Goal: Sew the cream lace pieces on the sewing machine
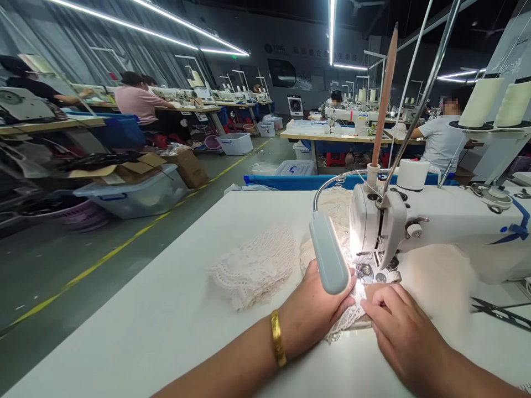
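The lace strip [350,318] is lying on the surface [174,331], just in front of the sewing machine's [452,215] working end. Your left hand [309,312] is resting over its left side; the lamp [331,254] is covering part of that grip, so I cannot tell whether it is closing on anything. Your right hand [404,326] is pinching the right edge, in front of the sewing machine. Because your fingers are working so near, a slip could be bringing a fingertip underneath. Uneven pulling could be stretching the lace or folding its edge. Its long axis is running from the sewing machine toward you, leaning left, the loose end pointing your way.
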Motion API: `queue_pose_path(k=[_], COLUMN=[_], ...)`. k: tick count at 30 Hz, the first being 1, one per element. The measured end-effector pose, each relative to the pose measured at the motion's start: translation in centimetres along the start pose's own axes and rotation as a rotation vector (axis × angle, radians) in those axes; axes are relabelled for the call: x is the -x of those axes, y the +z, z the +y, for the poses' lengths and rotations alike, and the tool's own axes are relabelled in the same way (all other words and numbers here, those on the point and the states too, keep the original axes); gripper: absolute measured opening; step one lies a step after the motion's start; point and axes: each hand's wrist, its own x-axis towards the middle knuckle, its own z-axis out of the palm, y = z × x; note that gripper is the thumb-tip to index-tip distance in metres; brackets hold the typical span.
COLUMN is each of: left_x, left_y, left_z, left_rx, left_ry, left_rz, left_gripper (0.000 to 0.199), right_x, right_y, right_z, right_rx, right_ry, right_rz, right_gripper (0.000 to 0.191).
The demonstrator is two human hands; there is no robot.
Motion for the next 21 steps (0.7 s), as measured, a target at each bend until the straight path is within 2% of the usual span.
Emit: queue_pose_path(k=[3,11,21], left_x=[0.04,-0.06,-0.36], left_y=[0.09,-0.14,-0.89], left_z=[0.11,0.45,0.36], left_rx=[0.002,0.006,0.001], left_ry=[-0.009,-0.006,-0.023], left_rz=[0.000,0.065,0.052], left_gripper=[0.027,0.023,0.013], right_x=[-0.10,-0.19,-0.21], right_y=[0.02,0.00,-0.11], right_z=[-0.01,-0.01,0.13], right_rx=[0.010,0.019,0.044], right_ry=[-0.022,-0.032,-0.040], right_rz=[0.017,0.023,-0.013], right_gripper=[0.039,0.029,0.029])
